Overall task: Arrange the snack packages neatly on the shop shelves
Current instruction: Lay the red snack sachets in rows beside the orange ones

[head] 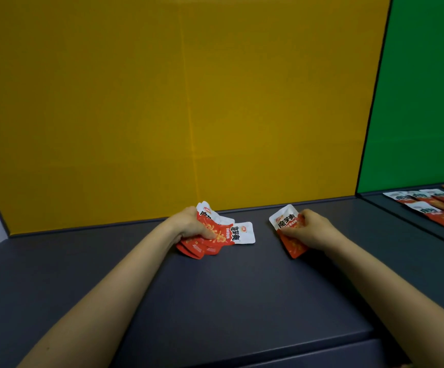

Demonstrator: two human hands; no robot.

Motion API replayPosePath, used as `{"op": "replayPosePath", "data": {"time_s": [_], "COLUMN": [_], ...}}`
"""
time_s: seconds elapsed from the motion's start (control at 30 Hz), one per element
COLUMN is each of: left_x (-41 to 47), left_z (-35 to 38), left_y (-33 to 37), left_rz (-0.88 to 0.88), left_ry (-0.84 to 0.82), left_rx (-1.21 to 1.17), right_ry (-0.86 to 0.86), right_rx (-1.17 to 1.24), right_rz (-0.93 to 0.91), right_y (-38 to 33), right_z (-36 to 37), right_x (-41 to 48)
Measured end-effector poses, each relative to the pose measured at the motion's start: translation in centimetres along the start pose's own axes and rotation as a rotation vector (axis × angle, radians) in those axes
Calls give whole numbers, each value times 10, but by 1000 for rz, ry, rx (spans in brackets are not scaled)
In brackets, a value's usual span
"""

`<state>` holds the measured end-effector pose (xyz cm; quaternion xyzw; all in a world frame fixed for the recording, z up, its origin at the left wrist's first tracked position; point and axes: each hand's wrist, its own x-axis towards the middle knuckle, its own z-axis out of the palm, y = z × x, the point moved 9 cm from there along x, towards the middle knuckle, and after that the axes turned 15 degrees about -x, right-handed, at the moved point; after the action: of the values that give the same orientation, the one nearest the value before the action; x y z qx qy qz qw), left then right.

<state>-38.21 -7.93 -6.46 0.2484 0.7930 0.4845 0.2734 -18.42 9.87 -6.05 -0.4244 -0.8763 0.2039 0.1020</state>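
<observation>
My left hand (189, 224) grips a fanned bunch of several red-and-white snack packets (215, 235) just above the dark grey shelf (215, 288), near its back. One packet of the bunch sticks out sideways to the right with its white end showing. My right hand (308, 229) holds a single red-and-white snack packet (287, 227), tilted, with its white top pointing up and left and its red lower end touching or close over the shelf. The two hands are about a packet's length apart.
A yellow back panel (175, 102) rises behind the shelf. A green panel (423, 88) backs the neighbouring shelf section at right, where several matching packets (428, 205) lie in rows. A dark divider edge (369, 128) separates the two sections.
</observation>
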Motion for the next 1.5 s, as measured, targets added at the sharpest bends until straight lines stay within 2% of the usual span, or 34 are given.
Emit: {"op": "replayPosePath", "data": {"time_s": [0.33, 0.53, 0.77, 1.1, 1.37, 1.5], "left_x": [-9, -34, -73, -107, -105, -90], "left_z": [10, 39, 133, 312, 370, 383], "left_y": [-1, 18, 66, 108, 134, 151], "left_rz": [-29, -21, 60, 42, 37, 50], "left_ry": [-33, -58, -121, -128, -83, -54], "left_rx": [-251, -420, -645, -975, -999, -963], "right_ry": [70, 110, 134, 147, 89, 75], "right_rx": [220, 314, 460, 500, 544, 500], "right_rz": [5, -23, -31, 78, 126, 84], "right_y": [20, 57, 143, 322, 383, 391], "right_z": [-15, -44, -95, -169, -184, -191], "right_x": [-32, -55, -80, -94, -61, -31]}}
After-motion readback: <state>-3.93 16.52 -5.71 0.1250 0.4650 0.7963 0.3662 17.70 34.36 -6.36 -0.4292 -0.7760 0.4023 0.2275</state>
